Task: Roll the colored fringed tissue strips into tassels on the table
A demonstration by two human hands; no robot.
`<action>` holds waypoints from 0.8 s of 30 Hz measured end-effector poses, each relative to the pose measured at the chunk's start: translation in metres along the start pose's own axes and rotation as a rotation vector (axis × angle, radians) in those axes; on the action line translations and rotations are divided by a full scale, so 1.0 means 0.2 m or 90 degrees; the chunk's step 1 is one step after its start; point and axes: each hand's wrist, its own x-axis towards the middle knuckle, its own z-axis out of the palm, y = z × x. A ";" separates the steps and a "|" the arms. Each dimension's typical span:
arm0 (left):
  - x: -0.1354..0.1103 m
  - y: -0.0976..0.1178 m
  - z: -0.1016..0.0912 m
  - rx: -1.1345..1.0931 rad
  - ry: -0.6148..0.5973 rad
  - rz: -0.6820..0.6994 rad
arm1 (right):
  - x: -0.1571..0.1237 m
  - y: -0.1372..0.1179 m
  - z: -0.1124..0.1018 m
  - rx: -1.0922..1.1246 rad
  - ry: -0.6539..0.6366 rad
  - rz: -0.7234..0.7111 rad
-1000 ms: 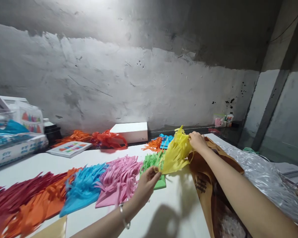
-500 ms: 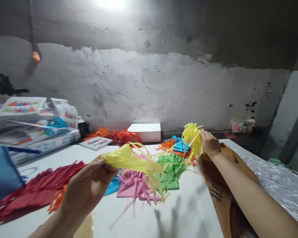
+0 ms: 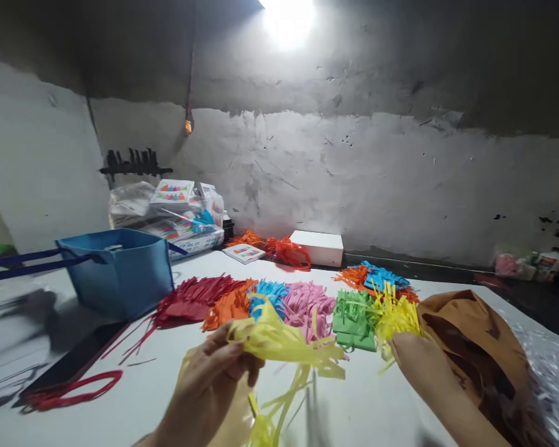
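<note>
My left hand [image 3: 214, 372] pinches a piece of yellow fringed tissue paper [image 3: 279, 338] above the white table [image 3: 354, 397]. Its loose strips hang down. My right hand [image 3: 412, 354] is closed at a brighter yellow fringed bundle [image 3: 395, 316], low at the table; its fingertips are partly hidden. Left of that bundle lies a green fringed stack [image 3: 354, 320], followed by pink [image 3: 307, 304], blue [image 3: 269, 292], orange [image 3: 228, 304] and dark red [image 3: 193, 301] fringed paper in a row. More yellow strips [image 3: 263, 428] show at the bottom edge, below my left hand.
A blue fabric bin [image 3: 121, 273] with dark straps stands at left, near a red cord [image 3: 84, 390]. Behind are a plastic-wrapped pile [image 3: 168, 214], a white box [image 3: 317, 247] and orange and blue fringe [image 3: 382, 276]. A brown bag [image 3: 475, 347] and clear plastic [image 3: 549, 360] lie at right.
The view has turned left, bringing the whole blue bin into sight. My right hand has lowered the yellow bundle to beside the green stack. My left hand still holds its yellow piece.
</note>
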 end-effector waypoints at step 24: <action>-0.73 -0.47 -0.23 0.927 -0.660 0.335 | -1.23 -0.64 0.03 0.088 0.323 -0.267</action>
